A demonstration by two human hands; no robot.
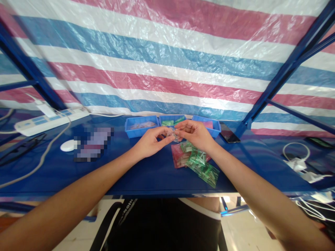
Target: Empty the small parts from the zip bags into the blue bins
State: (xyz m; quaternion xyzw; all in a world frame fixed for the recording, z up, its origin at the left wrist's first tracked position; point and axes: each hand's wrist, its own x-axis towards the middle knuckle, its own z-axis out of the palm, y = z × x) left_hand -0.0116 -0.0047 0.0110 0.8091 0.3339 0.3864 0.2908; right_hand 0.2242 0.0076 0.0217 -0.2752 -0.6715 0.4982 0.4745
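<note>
Between my two hands is a small clear plastic bag (173, 134) with small metallic-looking pieces in it. My left hand (156, 140) pinches its left side between thumb and fingers. My right hand (195, 134) grips the other side, thumb and forefinger closed on it. Below my right hand lie several green plastic bags (200, 162) holding small slim parts, overlapping a red plastic bag (179, 157). Just behind the hands stand three blue bins: the left bin (133, 132) holds clear bags, the middle bin (167, 119) green bags, and the right bin (216, 129) something pinkish.
A dark phone (229, 132) lies right of the bins. Leftward are a white mouse (68, 145), a blurred-out item (95, 144), eyeglasses (23, 148) and a white power strip (52, 120). White cables and chargers (297, 164) lie at right. A striped sheet (167, 69) hangs behind the blue table (146, 177).
</note>
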